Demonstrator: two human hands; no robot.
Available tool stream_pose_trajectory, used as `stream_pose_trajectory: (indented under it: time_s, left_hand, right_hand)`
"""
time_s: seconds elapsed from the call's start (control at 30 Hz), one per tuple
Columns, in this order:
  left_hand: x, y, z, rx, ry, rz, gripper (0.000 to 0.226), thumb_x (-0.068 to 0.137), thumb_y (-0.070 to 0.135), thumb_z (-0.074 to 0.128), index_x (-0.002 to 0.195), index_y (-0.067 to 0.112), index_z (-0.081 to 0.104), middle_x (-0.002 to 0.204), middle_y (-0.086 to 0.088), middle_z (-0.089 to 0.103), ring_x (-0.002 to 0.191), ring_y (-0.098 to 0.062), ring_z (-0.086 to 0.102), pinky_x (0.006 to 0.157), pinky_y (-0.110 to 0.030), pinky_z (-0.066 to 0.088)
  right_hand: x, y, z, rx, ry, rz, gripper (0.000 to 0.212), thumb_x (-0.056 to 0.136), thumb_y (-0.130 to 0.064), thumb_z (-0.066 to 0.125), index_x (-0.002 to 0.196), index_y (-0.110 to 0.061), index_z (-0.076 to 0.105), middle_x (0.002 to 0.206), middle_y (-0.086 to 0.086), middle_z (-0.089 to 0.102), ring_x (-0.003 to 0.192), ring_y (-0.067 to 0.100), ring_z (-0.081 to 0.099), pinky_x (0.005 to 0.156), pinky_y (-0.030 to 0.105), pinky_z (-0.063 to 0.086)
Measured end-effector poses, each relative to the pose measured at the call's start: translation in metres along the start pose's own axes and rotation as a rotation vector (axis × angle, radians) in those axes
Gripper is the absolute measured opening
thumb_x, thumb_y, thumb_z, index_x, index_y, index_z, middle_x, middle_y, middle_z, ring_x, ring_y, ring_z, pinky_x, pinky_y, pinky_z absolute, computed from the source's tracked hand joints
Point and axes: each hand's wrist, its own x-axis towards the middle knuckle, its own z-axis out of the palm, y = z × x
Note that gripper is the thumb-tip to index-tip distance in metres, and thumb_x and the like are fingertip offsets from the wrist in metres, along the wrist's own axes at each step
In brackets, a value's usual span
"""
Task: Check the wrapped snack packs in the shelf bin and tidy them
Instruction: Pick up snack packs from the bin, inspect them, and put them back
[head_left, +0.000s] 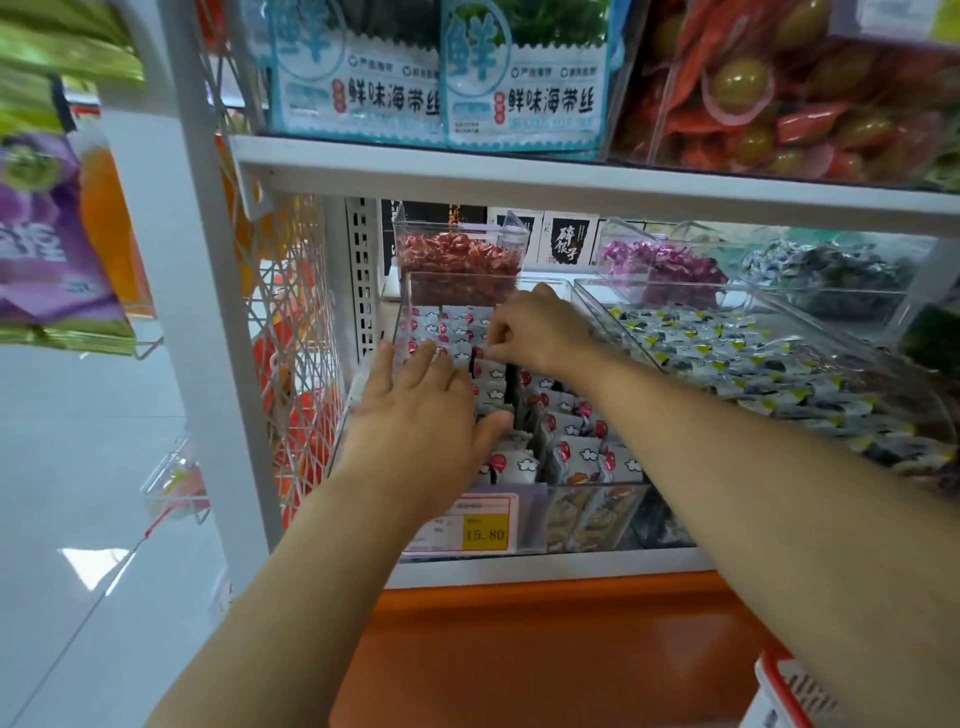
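Landmark: clear bin (410, 291) on the middle shelf, its long axis running from the shelf front toward the back.

Snack packs (571, 441) fill this bin: white wrappers with red marks, standing on edge in rows that follow the bin's length. Rows look fairly even toward the back of the bin, looser and more tilted at the front, just behind the price tag (483, 525).

Left hand (421, 405): over the bin's left side, nearer its front. Palm down, fingers spread and flat, pressing on or resting against the tops of the left row. Nothing gripped; thumb angled in toward the centre of the bin.

Right hand (540, 332): further back in the bin, roughly mid-length. Fingers curled and pinched together on the top edge of a pack in a centre row; exactly which pack cannot be made out, since the fingers hide it. Forearm comes in low across the bin's right front corner.

Key relation: the packs needing work lie below and between the two hands, along the bin's length. The right hand is the nearer one to the back rows, the left to the front clutter.

Judgement: mid-task. Likely next move is straightening or lifting the pinched pack while the left hand steadies the neighbouring row.

Neighbouring bin (779, 358), to the right of the clear one, holds yellow-marked packs, untouched.
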Motion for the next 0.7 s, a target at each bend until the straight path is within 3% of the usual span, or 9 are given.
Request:
stream_pose_trajectory:
  time_s: [0.13,0.27,0.4,0.5,0.6,0.7]
  left_hand:
    - [0.0,0.0,0.0,-0.02,0.011,-0.005,0.067,0.094,0.055,0.012,0.144,0.013,0.028,0.154,-0.005,0.023,0.145,-0.019,0.002,0.113,-0.044,-0.012]
    - [-0.001,0.001,-0.001,-0.032,0.017,-0.01,0.066,0.094,0.055,0.014,0.143,0.013,0.03,0.153,-0.004,0.025,0.145,-0.019,0.003,0.113,-0.044,-0.012]
    - [0.0,0.002,-0.001,-0.053,0.021,-0.018,0.065,0.094,0.055,0.016,0.143,0.014,0.03,0.153,-0.004,0.025,0.145,-0.018,0.003,0.113,-0.043,-0.012]
    - [0.001,0.002,-0.001,-0.062,0.01,-0.024,0.065,0.095,0.055,0.017,0.144,0.014,0.027,0.154,-0.004,0.022,0.145,-0.018,0.001,0.113,-0.043,-0.013]
    - [0.001,0.001,-0.002,-0.091,0.02,-0.019,0.062,0.095,0.053,0.021,0.143,0.015,0.029,0.154,-0.003,0.024,0.145,-0.018,0.002,0.113,-0.042,-0.012]
    - [-0.001,-0.001,-0.003,-0.137,0.073,-0.032,0.057,0.096,0.049,0.027,0.142,0.016,0.033,0.152,-0.002,0.027,0.144,-0.017,0.005,0.114,-0.04,-0.01]
  right_hand:
    - [-0.001,-0.005,-0.002,0.047,-0.006,-0.01,0.004,0.084,-0.023,0.066,0.083,-0.019,0.066,0.086,-0.007,0.05,0.107,0.02,0.044,0.077,0.031,0.035]
    - [-0.004,-0.003,0.0,0.143,-0.035,0.002,0.008,0.085,-0.02,0.064,0.079,-0.015,0.064,0.086,-0.005,0.054,0.107,0.023,0.051,0.084,0.035,0.042]
    - [-0.006,-0.002,0.005,0.167,0.105,-0.003,0.012,0.087,-0.02,0.061,0.077,-0.014,0.064,0.089,-0.001,0.055,0.101,0.022,0.051,0.076,0.03,0.039]
    - [-0.007,-0.006,0.008,0.138,0.032,-0.036,0.011,0.088,-0.017,0.059,0.078,-0.013,0.063,0.089,-0.002,0.05,0.106,0.023,0.048,0.082,0.034,0.041]
    - [-0.008,-0.003,0.0,0.251,0.058,-0.001,0.017,0.089,-0.012,0.057,0.079,-0.001,0.066,0.084,0.0,0.059,0.08,0.007,0.055,0.088,0.029,0.045]
    - [-0.018,0.0,-0.023,0.512,0.191,0.099,0.026,0.092,-0.01,0.055,0.067,-0.007,0.059,0.07,-0.005,0.056,0.063,0.0,0.047,0.076,0.025,0.041]
